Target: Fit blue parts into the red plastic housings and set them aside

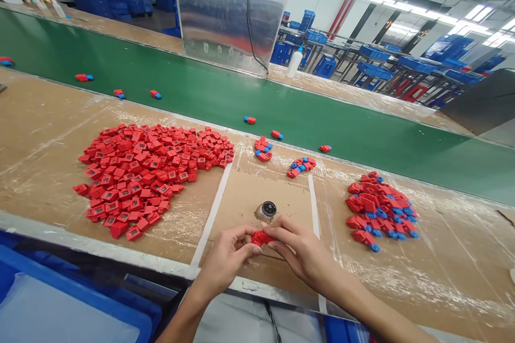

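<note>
My left hand [226, 255] pinches a small red plastic block [260, 237] between thumb and fingers. From the other side, the closed fingers of my right hand [300, 246] grip its right end. That end is mostly covered by the fingers, so I cannot tell whether a second piece is in there. Just beyond the block stands a small round jar [269, 209] with dark contents, on a cardboard sheet [241, 193]. A large heap of red blocks [140, 166] lies to the left. On the right is a smaller pile of red blocks with blue ends [380, 209].
Two little clusters of red-and-blue pieces [263, 148] lie beyond the jar. Several more are on the green conveyor belt [193, 83] running across the bench. A metal panel [229, 16] and a white bottle [295, 61] stand behind it. A blue bin [80, 300] is at lower left.
</note>
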Demonstrator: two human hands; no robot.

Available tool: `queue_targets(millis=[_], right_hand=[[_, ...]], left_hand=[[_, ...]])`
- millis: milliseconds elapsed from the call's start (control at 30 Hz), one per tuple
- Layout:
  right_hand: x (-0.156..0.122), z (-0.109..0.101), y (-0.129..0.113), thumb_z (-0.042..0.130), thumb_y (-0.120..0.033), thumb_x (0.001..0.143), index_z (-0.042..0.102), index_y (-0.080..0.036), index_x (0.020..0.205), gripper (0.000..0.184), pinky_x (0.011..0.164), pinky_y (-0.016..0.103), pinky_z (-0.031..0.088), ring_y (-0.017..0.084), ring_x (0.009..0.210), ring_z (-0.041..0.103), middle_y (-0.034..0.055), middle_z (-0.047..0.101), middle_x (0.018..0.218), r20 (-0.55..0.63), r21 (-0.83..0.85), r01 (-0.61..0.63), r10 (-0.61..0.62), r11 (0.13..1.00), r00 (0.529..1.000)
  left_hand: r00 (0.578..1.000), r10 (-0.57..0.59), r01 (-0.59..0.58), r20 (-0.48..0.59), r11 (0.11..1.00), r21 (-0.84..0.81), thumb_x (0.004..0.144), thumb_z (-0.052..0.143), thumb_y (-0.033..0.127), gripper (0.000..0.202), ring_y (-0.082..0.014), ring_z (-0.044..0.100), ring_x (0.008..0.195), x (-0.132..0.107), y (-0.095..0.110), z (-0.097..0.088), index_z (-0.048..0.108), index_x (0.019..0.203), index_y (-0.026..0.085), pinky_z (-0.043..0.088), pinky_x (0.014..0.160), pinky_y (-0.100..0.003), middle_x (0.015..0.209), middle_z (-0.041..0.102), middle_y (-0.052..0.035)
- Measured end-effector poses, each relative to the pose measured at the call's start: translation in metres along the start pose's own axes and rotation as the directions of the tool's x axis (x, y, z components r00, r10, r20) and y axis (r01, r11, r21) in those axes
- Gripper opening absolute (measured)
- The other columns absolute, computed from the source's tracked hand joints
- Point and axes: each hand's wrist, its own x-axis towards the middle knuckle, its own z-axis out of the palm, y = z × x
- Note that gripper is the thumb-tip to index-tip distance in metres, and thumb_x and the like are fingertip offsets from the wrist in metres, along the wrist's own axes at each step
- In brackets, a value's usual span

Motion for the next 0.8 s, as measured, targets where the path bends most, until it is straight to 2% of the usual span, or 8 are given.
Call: queue_targets(millis=[133, 233, 367, 500, 600, 667, 733, 800], right_hand=[[-0.001, 0.005, -0.001, 0.042, -0.015, 0.099, 0.059, -0.020, 0.110, 0.021, 0.067, 0.029, 0.047, 0.019, 0.077, 0.053, 0.0065, 0.053, 0.088, 0.005, -0.046, 0.000, 0.000, 0.999, 1.000], [-0.001, 0.008, 0.001, 0.039, -0.015, 0.099, 0.057, -0.020, 0.115, 0.025, 0.067, 0.029, 0.048, 0.019, 0.077, 0.053, 0.0073, 0.053, 0.088, -0.015, -0.070, 0.011, -0.012, 0.997, 1.000], [-0.004, 0.017, 0.001, 0.039, -0.017, 0.099, 0.060, -0.018, 0.111, 0.024, 0.069, 0.030, 0.049, 0.019, 0.077, 0.055, 0.0083, 0.055, 0.089, -0.058, -0.057, 0.009, -0.012, 0.998, 0.998], [-0.005, 0.015, 0.006, 0.043, -0.018, 0.097, 0.061, -0.019, 0.114, 0.024, 0.073, 0.030, 0.052, 0.020, 0.083, 0.060, 0.0084, 0.061, 0.094, -0.116, 0.014, 0.007, -0.005, 1.000, 0.993], [-0.009, -0.021, 0.034, 0.047, -0.017, 0.095, 0.061, -0.021, 0.117, 0.026, 0.078, 0.031, 0.052, 0.020, 0.090, 0.063, 0.0081, 0.065, 0.101, -0.233, -0.004, -0.045, 0.042, 0.999, 0.972], [-0.018, -0.064, 0.068, 0.048, -0.019, 0.094, 0.062, -0.021, 0.115, 0.025, 0.082, 0.036, 0.052, 0.022, 0.093, 0.063, 0.0084, 0.067, 0.103, -0.390, -0.083, -0.171, 0.126, 0.982, 0.912], [-0.034, -0.111, 0.108, 0.048, -0.021, 0.093, 0.063, -0.021, 0.114, 0.026, 0.089, 0.042, 0.050, 0.024, 0.100, 0.063, 0.0087, 0.068, 0.109, -0.508, -0.178, -0.390, 0.255, 0.904, 0.823], [-0.054, -0.152, 0.147, 0.050, -0.025, 0.092, 0.064, -0.020, 0.114, 0.027, 0.093, 0.045, 0.048, 0.027, 0.106, 0.062, 0.0101, 0.067, 0.115, -0.578, -0.224, -0.550, 0.345, 0.805, 0.740]], left_hand=[[1.000, 0.009, -0.008, -0.009, 0.995, 0.102, 0.087, 0.060, 0.026, 0.021, -0.0115, 0.043, 0.064, -0.003, -0.001, -0.002, 0.070, 0.104, 0.017, 0.034, 0.059, -0.022, 0.068, 0.052, 0.0028], [0.999, 0.039, -0.033, -0.032, 0.987, 0.155, 0.088, 0.059, 0.028, 0.021, -0.0138, 0.048, 0.068, -0.004, -0.001, -0.002, 0.071, 0.101, 0.017, 0.037, 0.062, -0.023, 0.071, 0.058, 0.0002], [0.997, 0.054, -0.041, -0.051, 0.976, 0.216, 0.087, 0.059, 0.034, 0.025, -0.0171, 0.053, 0.071, -0.004, -0.001, 0.001, 0.072, 0.100, 0.016, 0.041, 0.064, -0.024, 0.075, 0.063, -0.0034], [0.998, -0.024, 0.009, 0.051, 0.961, 0.278, 0.086, 0.060, 0.034, 0.027, -0.0172, 0.056, 0.072, 0.001, 0.008, -0.007, 0.068, 0.105, 0.017, 0.043, 0.066, -0.024, 0.077, 0.063, -0.0029], [0.981, -0.118, 0.053, 0.151, 0.924, 0.379, 0.081, 0.063, 0.035, 0.047, -0.0185, 0.060, 0.073, 0.024, 0.037, -0.032, 0.056, 0.125, 0.019, 0.046, 0.068, -0.026, 0.081, 0.066, -0.0021], [0.999, -0.040, 0.028, 0.007, 0.809, 0.587, 0.087, 0.051, 0.044, 0.051, -0.0204, 0.060, 0.072, 0.051, 0.064, -0.053, 0.050, 0.130, 0.018, 0.047, 0.068, -0.029, 0.078, 0.066, -0.0030], [0.985, 0.086, 0.074, -0.153, 0.587, 0.806, 0.090, 0.042, 0.044, 0.050, -0.0239, 0.063, 0.074, 0.082, 0.089, -0.071, 0.049, 0.130, 0.016, 0.047, 0.071, -0.033, 0.080, 0.068, -0.0059], [0.969, 0.123, 0.164, -0.212, 0.319, 0.934, 0.092, 0.035, 0.040, 0.050, -0.0307, 0.066, 0.082, 0.109, 0.105, -0.082, 0.047, 0.134, 0.015, 0.047, 0.075, -0.039, 0.084, 0.070, -0.0108]])
